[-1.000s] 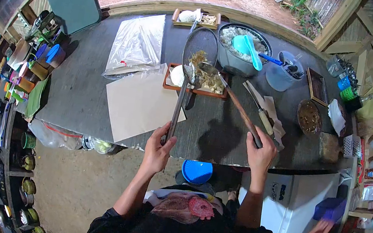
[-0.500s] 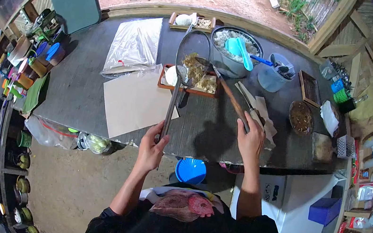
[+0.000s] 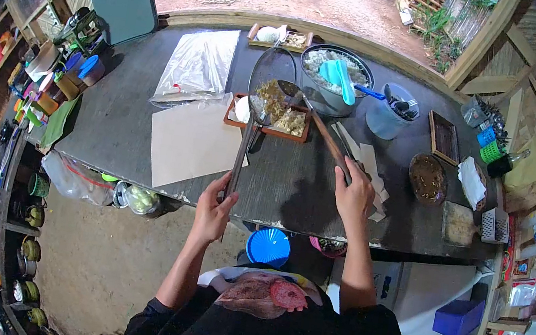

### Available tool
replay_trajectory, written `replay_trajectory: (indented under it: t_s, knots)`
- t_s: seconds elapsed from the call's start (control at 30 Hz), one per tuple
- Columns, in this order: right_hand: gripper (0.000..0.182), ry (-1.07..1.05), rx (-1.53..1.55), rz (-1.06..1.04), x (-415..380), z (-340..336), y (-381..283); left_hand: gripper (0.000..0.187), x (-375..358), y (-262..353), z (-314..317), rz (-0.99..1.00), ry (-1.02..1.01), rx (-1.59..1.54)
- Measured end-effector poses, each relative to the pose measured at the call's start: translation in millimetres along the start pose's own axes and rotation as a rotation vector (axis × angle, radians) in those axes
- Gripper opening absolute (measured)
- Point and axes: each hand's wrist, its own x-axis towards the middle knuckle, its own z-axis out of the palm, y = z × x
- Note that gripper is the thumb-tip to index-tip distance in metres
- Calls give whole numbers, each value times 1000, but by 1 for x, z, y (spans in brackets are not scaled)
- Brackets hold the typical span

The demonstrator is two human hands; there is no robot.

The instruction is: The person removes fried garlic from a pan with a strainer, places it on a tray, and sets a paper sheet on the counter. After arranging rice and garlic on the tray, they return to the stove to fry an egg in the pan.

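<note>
My left hand point(image 3: 212, 211) is closed around the long handle of a wire-mesh strainer point(image 3: 246, 133), its round hoop tilted up over a small wooden tray point(image 3: 276, 133). In my right hand point(image 3: 353, 196) is the wooden handle of a spatula point(image 3: 326, 136), its dark metal blade touching a clump of yellowish-brown fried food point(image 3: 271, 96) at the strainer's lower part. Below, the tray holds a white rounded mound point(image 3: 243, 109), which looks like rice, and pale yellowish food point(image 3: 291, 121). The mesh partly hides the tray's contents.
Behind the tray stand a pot of rice point(image 3: 329, 97) with a turquoise scoop and a second small tray point(image 3: 258, 41). Brown paper point(image 3: 192, 146) and plastic-wrapped sheets point(image 3: 197, 58) lie left. A utensil tub point(image 3: 384, 119), knife and bowl point(image 3: 427, 178) are to the right.
The whole view has shifted slightly. Both hands keep their holds, and the spatula blade stays against the fried food above the tray, with only slight movement.
</note>
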Motion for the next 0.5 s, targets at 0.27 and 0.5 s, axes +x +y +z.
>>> replay_trajectory:
  t_s: [0.27, 0.5]
  knots:
    - [34, -49, 63, -11, -2, -3, 5, 46, -1, -10, 5, 66, 21, 25]
    - [33, -32, 11, -53, -1, -4, 7, 47, -1, -10, 13, 73, 12, 40]
